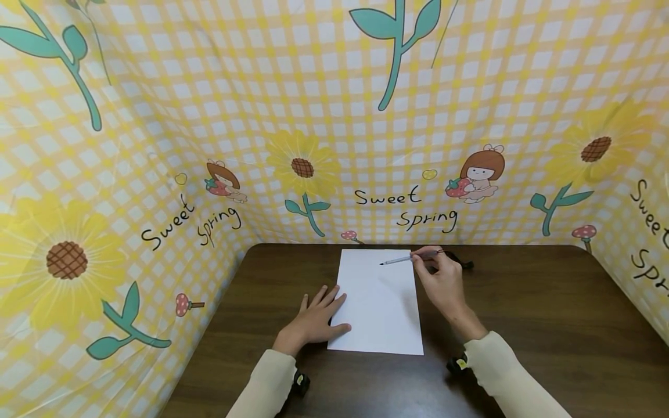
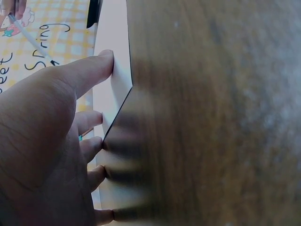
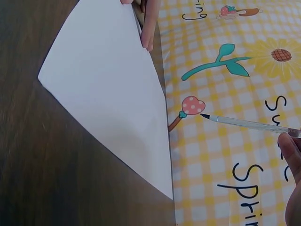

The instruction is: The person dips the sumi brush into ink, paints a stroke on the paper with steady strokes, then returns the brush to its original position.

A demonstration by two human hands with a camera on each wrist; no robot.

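Note:
A white sheet of paper (image 1: pixel 381 313) lies on the brown table, its long sides running away from me. My left hand (image 1: pixel 312 322) rests with spread fingers on the sheet's left edge; the left wrist view shows the thumb (image 2: pixel 91 70) over the paper near its corner. Between thumb and fingers, my right hand (image 1: pixel 443 283) pinches a slim pen (image 1: pixel 397 260) with a clear barrel. Its dark tip points left above the upper part of the sheet, and in the right wrist view the pen (image 3: pixel 249 123) is raised off the paper. No marks show on the sheet.
A small black object (image 1: pixel 462 262) lies on the table (image 1: pixel 522 302) behind my right hand, partly hidden by it. Yellow checked cloth (image 1: pixel 324 110) with flowers and lettering stands along the table's back and sides. Black devices (image 1: pixel 300 383) sit at both wrists.

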